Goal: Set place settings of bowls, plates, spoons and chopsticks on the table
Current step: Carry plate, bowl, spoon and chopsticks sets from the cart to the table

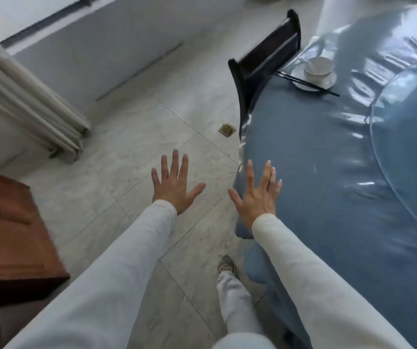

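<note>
A round table (315, 157) under a blue cloth and clear plastic fills the right side. At its far edge stands one place setting: a white plate (324, 83), a white bowl (322, 65) on it with a white spoon (309, 63) inside, and dark chopsticks (308, 84) lying across the plate's near rim. My left hand (173, 183) is open, fingers spread, over the floor left of the table. My right hand (259, 195) is open too, held at the table's near left edge. Both hands hold nothing.
A dark chair (265, 61) stands against the table by the place setting. A glass turntable (408, 137) covers the table's middle. A brown wooden cabinet (8, 235) stands at the left, curtains (28, 107) behind it. A small brass floor plate (227, 129) sits on the tiles.
</note>
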Available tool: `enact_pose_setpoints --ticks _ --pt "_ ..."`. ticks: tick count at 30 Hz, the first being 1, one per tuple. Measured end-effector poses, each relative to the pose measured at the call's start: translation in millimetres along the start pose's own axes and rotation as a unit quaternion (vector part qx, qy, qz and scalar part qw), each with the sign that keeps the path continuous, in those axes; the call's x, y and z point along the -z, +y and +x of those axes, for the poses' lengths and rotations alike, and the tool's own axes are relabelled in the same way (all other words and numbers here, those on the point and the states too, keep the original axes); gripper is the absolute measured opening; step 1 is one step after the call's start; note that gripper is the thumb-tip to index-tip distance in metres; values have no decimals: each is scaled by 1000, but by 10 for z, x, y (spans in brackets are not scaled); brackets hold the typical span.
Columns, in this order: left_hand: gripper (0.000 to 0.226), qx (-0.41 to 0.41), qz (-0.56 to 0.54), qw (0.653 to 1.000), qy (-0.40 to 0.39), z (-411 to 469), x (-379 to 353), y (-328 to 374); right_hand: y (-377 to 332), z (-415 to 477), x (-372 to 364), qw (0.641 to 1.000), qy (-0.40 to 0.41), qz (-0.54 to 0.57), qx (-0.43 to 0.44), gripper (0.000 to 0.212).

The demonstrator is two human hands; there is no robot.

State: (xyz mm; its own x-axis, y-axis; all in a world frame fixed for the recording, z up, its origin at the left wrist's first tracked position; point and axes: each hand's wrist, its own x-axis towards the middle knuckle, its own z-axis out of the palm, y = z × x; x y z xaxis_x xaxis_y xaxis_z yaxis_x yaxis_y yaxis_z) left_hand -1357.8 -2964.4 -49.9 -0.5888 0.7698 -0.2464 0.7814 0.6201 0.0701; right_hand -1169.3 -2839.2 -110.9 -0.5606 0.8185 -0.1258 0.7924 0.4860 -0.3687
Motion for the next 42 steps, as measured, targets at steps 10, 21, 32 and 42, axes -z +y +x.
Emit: enact_pose_setpoints --ticks 10,21,32,42 --pt "94 -25 -37 998 47 1831 704 -961 -1171 2138 452 998 36 -50 8 87" --pt "100 -119 -6 991 56 4612 1620 -2086 -2376 4409 530 993 48 -40 -105 89" --pt "97 -238 7 970 44 6969 2325 -1194 -1874 6062 984 963 88 -31 -253 90" --pt "98 -320 56 945 38 9093 2762 713 -614 7992 1535 936 105 12 -335 89"
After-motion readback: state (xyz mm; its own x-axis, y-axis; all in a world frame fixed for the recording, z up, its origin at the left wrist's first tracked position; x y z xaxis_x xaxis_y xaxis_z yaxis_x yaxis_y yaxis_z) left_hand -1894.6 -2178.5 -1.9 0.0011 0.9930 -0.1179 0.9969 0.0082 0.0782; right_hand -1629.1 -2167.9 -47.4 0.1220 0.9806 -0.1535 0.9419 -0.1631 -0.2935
